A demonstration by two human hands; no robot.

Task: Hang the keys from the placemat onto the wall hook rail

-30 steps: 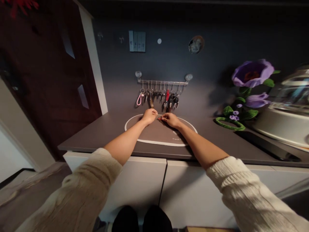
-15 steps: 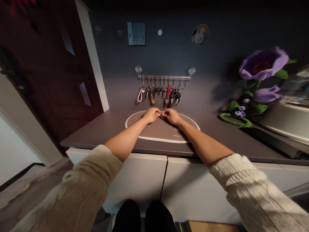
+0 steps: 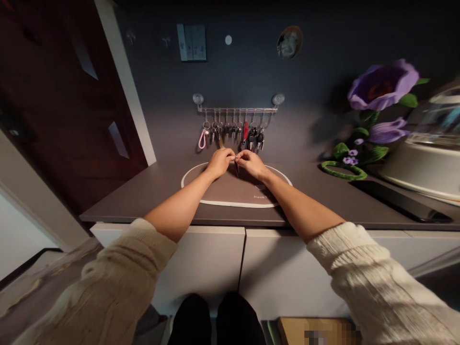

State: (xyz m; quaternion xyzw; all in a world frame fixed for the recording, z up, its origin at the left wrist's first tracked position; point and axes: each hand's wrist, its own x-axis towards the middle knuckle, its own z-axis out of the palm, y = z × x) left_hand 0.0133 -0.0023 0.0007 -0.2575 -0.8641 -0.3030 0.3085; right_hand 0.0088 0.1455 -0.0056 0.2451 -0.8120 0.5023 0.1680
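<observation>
My left hand (image 3: 218,162) and my right hand (image 3: 252,164) meet fingertip to fingertip above a brown oval mat (image 3: 230,191) with a white rim. Both are closed in a pinch. Between them hangs a small dark, narrow key-like piece (image 3: 236,167), pointing down; its exact kind is too small to tell, and its top is hidden by the fingers. Just behind and above, a clear hook rail (image 3: 237,110) on the wall carries several bunches of keys (image 3: 233,130), among them one with a pink loop (image 3: 202,140) and one with a red piece (image 3: 246,130).
To the right stand purple fabric flowers (image 3: 384,86) with a green ring base, and a pale rounded appliance (image 3: 420,167). A black phone-like slab (image 3: 398,201) lies on the counter (image 3: 118,191). A dark door (image 3: 82,120) is at left, with white cabinet doors (image 3: 204,263) below.
Both hands have risen slightly off the mat, still together, and the dark piece now hangs down visibly between them. The view has shifted a little.
</observation>
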